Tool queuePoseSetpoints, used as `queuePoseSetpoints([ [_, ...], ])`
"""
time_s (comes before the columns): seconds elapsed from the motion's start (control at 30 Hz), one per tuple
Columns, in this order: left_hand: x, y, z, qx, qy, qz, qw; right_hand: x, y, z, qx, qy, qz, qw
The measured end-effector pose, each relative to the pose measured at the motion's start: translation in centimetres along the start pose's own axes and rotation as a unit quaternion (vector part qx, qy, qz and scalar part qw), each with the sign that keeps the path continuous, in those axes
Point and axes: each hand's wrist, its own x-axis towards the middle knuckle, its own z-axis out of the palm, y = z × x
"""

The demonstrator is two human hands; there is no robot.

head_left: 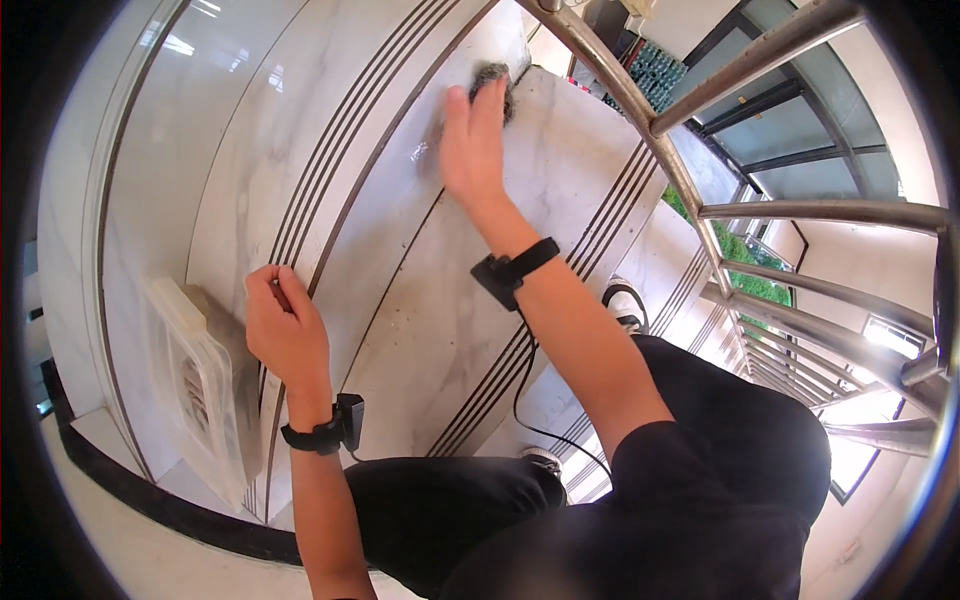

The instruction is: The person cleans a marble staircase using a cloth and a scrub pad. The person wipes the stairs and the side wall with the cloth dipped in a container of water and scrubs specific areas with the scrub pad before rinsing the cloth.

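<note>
Head view looks down on a white, grey-veined staircase [450, 330] whose treads carry dark parallel stripes. At 12 o'clock the right hand [475, 145] reaches out with its fingers nearly straight, their tips over a dark grey scouring pad [493, 73] that lies against the riser [365, 225], close to the end of the step; whether the fingers grip the pad or only press on it, I cannot tell. A glossy, wet-looking patch shows on the riser just left of that hand. At 9 o'clock the left hand [287, 330] hangs near a striped tread edge, fingers curled in to a narrow, loose fist with nothing showing between them; contact with the stone cannot be made out. Both wrists wear black bands with a small black device, and a thin black cable [518, 385] trails toward 5 o'clock from the right one. Just beside the left hand, at 8 o'clock, stands a clear plastic container [205, 385], its contents unclear. One shoe [624, 300] shows at 3 o'clock, beside the black trousers [740, 410]. Metal railing [682, 185] runs from 1 to 4 o'clock, with green foliage [755, 285] visible between its bars at 3 o'clock.
</note>
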Motion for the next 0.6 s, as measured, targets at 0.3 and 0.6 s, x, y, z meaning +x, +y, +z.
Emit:
queuePoseSetpoints([
  [0.3,0.2,0.6,0.2,-0.021,-0.005,-0.008,1.000,6.0,3.4,-2.5,-0.065,-0.112,0.054,0.990],
  [0.6,0.1,1.1,0.4,-0.028,-0.001,-0.015,1.000,6.7,4.1,-3.1,0.059,-0.067,0.173,0.981],
])
